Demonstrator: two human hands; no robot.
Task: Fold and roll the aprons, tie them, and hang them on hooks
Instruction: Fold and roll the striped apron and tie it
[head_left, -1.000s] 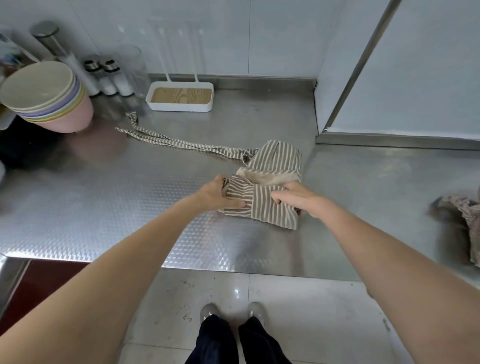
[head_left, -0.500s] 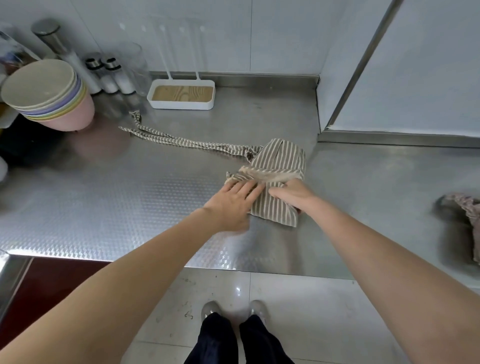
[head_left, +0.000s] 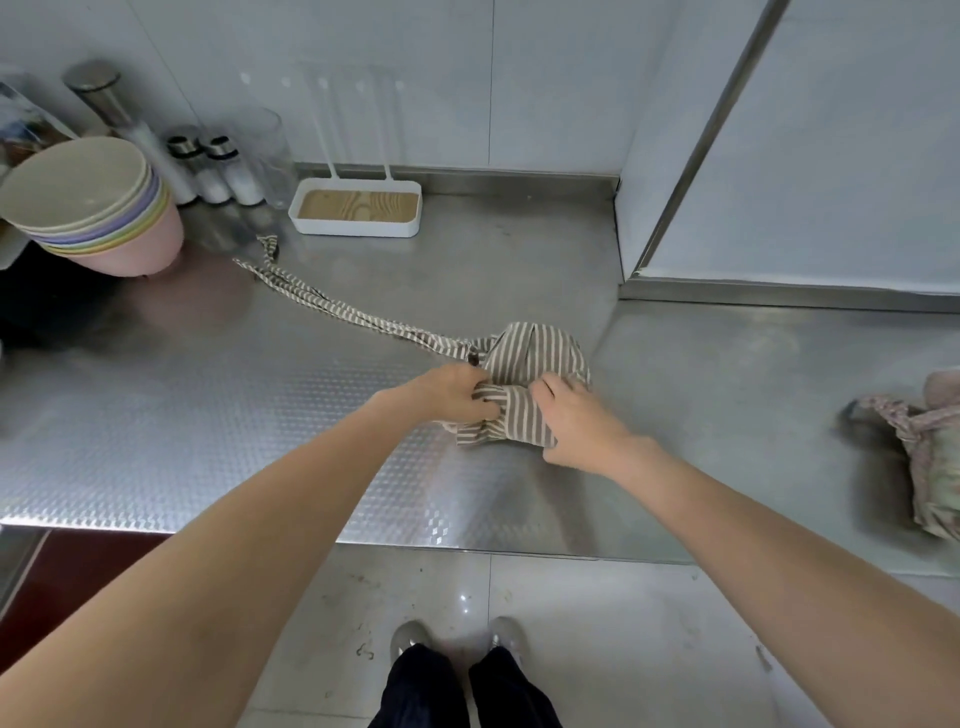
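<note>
A brown-and-white striped apron lies folded into a small bundle on the steel counter. Its long strap trails away to the back left. My left hand grips the bundle's left end, fingers curled into the cloth. My right hand lies over the right side of the bundle, its fingers bent down onto the fabric. Part of the bundle's near edge is hidden under both hands.
A stack of pastel bowls stands at the back left, with shakers behind it. A white tray with a wooden base sits against the wall. A crumpled floral cloth lies at the right edge. A wall corner juts onto the counter.
My left hand has gone from lying flat on the cloth to gripping its left end. The bundle is bunched tighter, and my right hand has shifted slightly right on it.
</note>
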